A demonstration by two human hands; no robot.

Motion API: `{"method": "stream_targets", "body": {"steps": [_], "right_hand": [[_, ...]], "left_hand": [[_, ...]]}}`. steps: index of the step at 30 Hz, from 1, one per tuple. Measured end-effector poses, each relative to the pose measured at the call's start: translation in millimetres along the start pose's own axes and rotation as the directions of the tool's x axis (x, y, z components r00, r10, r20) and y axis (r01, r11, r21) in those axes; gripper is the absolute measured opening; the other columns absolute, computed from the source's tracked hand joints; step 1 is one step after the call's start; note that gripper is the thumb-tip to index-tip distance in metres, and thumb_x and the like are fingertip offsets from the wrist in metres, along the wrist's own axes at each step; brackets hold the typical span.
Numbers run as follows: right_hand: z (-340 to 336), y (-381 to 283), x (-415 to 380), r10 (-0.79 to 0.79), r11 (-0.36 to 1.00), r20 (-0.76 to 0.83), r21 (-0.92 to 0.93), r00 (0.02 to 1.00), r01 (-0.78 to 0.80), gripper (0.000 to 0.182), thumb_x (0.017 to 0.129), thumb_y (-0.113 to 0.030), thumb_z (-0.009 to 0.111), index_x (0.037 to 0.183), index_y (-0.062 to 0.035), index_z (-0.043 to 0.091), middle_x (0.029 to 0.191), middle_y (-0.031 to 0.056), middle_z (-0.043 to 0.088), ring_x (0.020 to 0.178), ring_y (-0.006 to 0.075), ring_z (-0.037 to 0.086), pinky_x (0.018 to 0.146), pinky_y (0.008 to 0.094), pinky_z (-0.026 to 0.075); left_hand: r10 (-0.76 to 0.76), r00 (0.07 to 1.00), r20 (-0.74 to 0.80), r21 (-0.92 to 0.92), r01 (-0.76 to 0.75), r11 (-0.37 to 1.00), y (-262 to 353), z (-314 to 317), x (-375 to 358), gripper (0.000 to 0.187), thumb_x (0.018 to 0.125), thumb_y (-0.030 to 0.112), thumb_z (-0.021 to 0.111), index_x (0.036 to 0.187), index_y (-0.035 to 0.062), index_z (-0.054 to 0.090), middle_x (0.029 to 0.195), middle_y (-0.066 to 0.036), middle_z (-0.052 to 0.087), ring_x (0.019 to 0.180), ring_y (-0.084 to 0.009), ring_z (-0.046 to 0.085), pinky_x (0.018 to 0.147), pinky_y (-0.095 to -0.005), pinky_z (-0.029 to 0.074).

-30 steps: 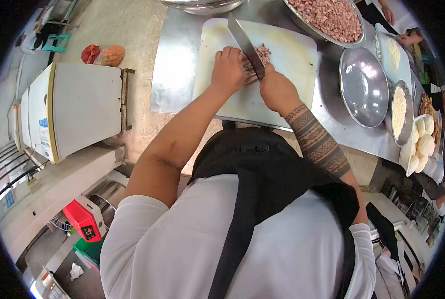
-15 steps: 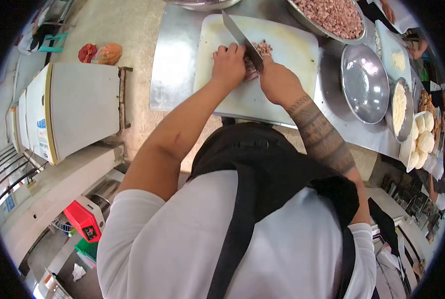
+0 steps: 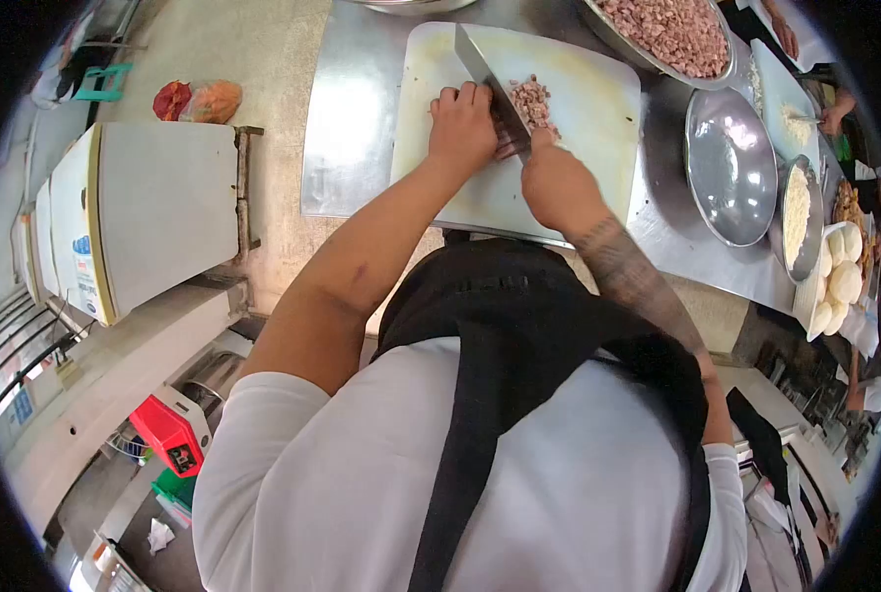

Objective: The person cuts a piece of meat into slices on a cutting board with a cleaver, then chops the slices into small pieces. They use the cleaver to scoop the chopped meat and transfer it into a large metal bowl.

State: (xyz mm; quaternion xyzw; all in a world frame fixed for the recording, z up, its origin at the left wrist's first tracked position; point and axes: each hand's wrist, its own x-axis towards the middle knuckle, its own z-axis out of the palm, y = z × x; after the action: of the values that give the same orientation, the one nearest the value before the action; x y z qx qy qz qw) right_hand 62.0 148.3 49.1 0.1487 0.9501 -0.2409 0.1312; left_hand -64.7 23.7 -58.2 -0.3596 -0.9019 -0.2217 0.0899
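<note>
A white cutting board lies on a steel table. My right hand is closed round the handle end of a large knife, whose blade slants away up and left across the board. Against the blade's left side, my left hand presses with bent fingers on strips of meat, partly hidden under it. Chopped meat pieces lie to the right of the blade.
Behind the board stands a large bowl of chopped meat. To the right are an empty steel bowl, a bowl of pale shreds and a tray of white rounds. A co-worker's hand shows at far right.
More chopped pieces show right of the blade, spread further along it. The blade and both hands appear slightly further right in view, as does the board.
</note>
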Motion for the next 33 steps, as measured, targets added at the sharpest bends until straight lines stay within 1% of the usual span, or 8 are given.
{"method": "stream_targets", "body": {"steps": [3,6,9,12,17,21,26,33], "right_hand": [[10.8,-2.4,8.4,0.01,1.0,-0.034,0.012,0.999,-0.009,0.024,0.097,-0.014,0.053,0.113,0.0031,0.053,0.097,0.0314,0.072,0.091,0.0487,0.072,0.082,0.058,0.057],[9.5,0.9,13.3,-0.017,1.0,-0.102,0.011,0.995,0.018,0.025,0.098,-0.015,0.053,0.114,0.0046,0.051,0.093,0.0319,0.071,0.09,0.0493,0.07,0.082,0.0581,0.056],[9.8,2.1,9.5,-0.032,0.999,-0.125,0.0,0.992,0.032,0.027,0.098,-0.015,0.053,0.116,0.0048,0.051,0.093,0.0317,0.071,0.089,0.0491,0.07,0.082,0.0581,0.056],[-11.9,-7.8,-0.8,0.004,0.999,-0.048,-0.031,0.999,-0.005,0.027,0.097,-0.015,0.053,0.117,0.0045,0.052,0.092,0.031,0.071,0.089,0.049,0.07,0.082,0.0583,0.056],[-39.6,-24.2,-32.1,0.013,0.999,0.01,-0.032,1.0,-0.012,0.026,0.097,-0.014,0.052,0.117,0.0026,0.052,0.09,0.0297,0.072,0.088,0.0489,0.071,0.08,0.0586,0.055],[12.6,-6.7,9.4,-0.005,1.0,-0.097,-0.001,0.995,0.005,0.027,0.096,-0.013,0.052,0.118,0.0035,0.053,0.091,0.0302,0.071,0.087,0.0486,0.071,0.08,0.0587,0.055],[-34.5,-31.4,-10.8,-0.042,0.999,-0.052,-0.027,0.998,0.041,0.028,0.097,-0.013,0.052,0.119,0.004,0.053,0.094,0.031,0.071,0.091,0.0479,0.071,0.082,0.0576,0.055],[18.8,-24.1,4.0,0.057,0.998,-0.069,-0.007,0.996,-0.058,0.025,0.097,-0.013,0.051,0.116,0.0019,0.054,0.099,0.0286,0.073,0.093,0.046,0.072,0.083,0.0565,0.056]], "left_hand": [[0.002,0.999,0.04,-0.01,-0.001,1.0,-3.2,-0.7,0.7,0.03,0.088,0.013,0.058,0.115,-0.0003,0.059,0.114,-0.018,0.062,0.104,-0.0379,0.057,0.089,-0.0538,0.045],[-0.063,0.998,-0.005,-0.188,0.061,0.98,-10.0,1.3,4.3,0.027,0.085,0.012,0.061,0.111,0.003,0.064,0.11,-0.015,0.063,0.103,-0.0372,0.056,0.094,-0.0498,0.045],[0.003,1.0,0.005,-0.325,-0.001,0.946,-21.4,-12.1,5.2,0.023,0.089,0.009,0.055,0.109,0.0003,0.06,0.111,-0.021,0.061,0.101,-0.0423,0.055,0.092,-0.0524,0.046],[0.146,0.985,0.088,-0.136,-0.133,0.982,-19.3,-19.4,5.7,0.027,0.088,0.006,0.055,0.113,0.0007,0.062,0.112,-0.02,0.061,0.101,-0.0412,0.055,0.093,-0.0505,0.047],[0.13,0.984,0.118,-0.106,-0.117,0.987,-19.3,-14.4,7.5,0.034,0.085,0.004,0.055,0.118,-0.0005,0.063,0.114,-0.019,0.061,0.102,-0.0392,0.056,0.094,-0.0485,0.048],[0.219,0.967,0.133,0.012,-0.223,0.975,-21.1,-13.8,7.2,0.034,0.085,0.004,0.055,0.118,-0.0018,0.063,0.115,-0.019,0.062,0.102,-0.0386,0.056,0.094,-0.0482,0.048],[0.096,0.993,0.066,-0.051,-0.093,0.994,-22.6,-5.3,3.0,0.034,0.086,0.004,0.055,0.118,-0.0032,0.062,0.113,-0.018,0.061,0.102,-0.0371,0.055,0.093,-0.0464,0.047],[0.133,0.991,0.004,-0.066,-0.132,0.989,-25.7,0.2,0.2,0.027,0.085,0.003,0.054,0.111,-0.0015,0.062,0.113,-0.019,0.061,0.1,-0.0378,0.055,0.09,-0.048,0.046]]}}
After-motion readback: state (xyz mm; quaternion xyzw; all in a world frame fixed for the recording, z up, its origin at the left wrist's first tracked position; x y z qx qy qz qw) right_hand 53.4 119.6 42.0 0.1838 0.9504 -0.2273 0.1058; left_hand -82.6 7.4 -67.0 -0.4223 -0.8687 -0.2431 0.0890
